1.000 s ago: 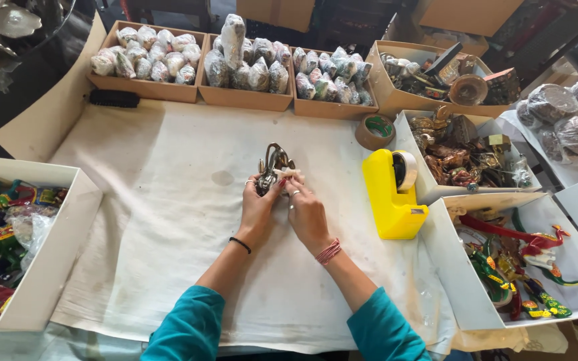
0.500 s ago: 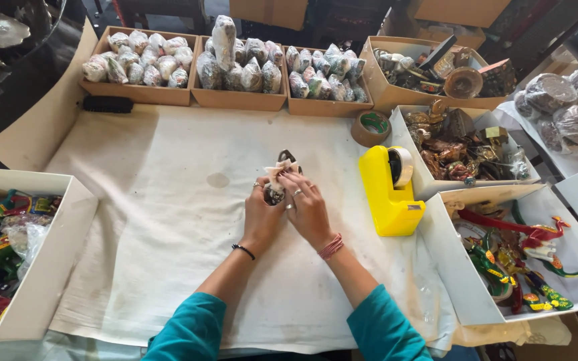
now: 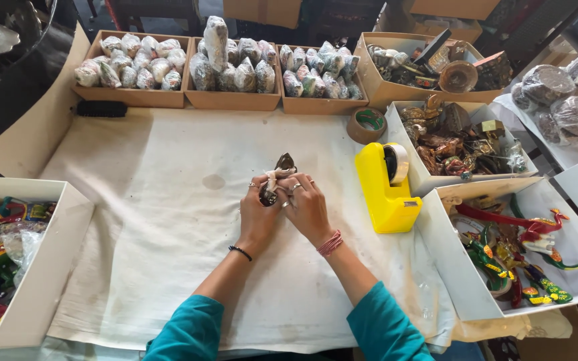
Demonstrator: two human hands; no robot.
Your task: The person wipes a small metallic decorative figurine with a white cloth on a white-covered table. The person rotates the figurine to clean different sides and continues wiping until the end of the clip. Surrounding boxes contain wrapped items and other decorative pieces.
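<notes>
1. The left hand [image 3: 257, 212] and the right hand [image 3: 308, 207] meet near the middle of the tabletop [image 3: 168, 220], which is covered with a white cloth.
2. Both hands are closed around a small dark metal figurine [image 3: 277, 178]; its upper end sticks out above the fingertips, partly wrapped in a strip of pale paper.
3. The left hand grips the lower part of the figurine, fingers curled tight, with a black band at the wrist.
4. The right hand presses against it from the other side, fingers bent over the wrapping, with a pink band at the wrist.
5. Just beside the right hand stands a yellow tape dispenser [image 3: 386, 194], and a roll of brown tape [image 3: 366, 124] lies beyond it.
6. Along the far edge sit three cardboard boxes [image 3: 235, 100] filled with small wrapped bundles.
7. To the right, a white tray [image 3: 466, 177] holds dark metal pieces, and a nearer white box [image 3: 463, 294] holds brightly painted animal figures.
8. At the left edge another white box [image 3: 41, 281] holds more colourful figures.
9. A black brush [image 3: 102, 108] lies near the far left corner of the cloth.
</notes>
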